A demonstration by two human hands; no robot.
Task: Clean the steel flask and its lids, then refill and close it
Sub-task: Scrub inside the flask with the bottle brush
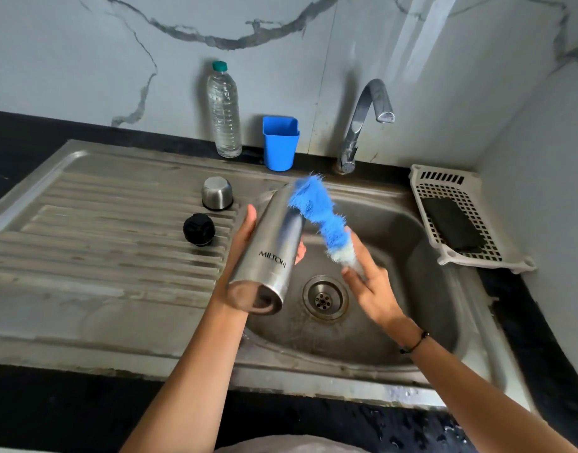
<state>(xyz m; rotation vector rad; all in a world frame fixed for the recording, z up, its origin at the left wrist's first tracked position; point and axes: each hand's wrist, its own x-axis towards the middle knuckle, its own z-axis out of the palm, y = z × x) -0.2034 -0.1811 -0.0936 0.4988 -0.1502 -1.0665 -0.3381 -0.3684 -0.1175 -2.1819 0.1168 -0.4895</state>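
Left hand wraps the tilted, smooth cylindrical steel flask at frame centre, above the sink; right hand pinches a fluffy blue bottle brush against its upper end. Steel cap and black stopper rest on the ribbed drainboard, centre left.

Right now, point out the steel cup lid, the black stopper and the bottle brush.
steel cup lid point(217, 193), head view, its side wall.
black stopper point(199, 229), head view, its top.
bottle brush point(317, 207), head view, its blue bristles.
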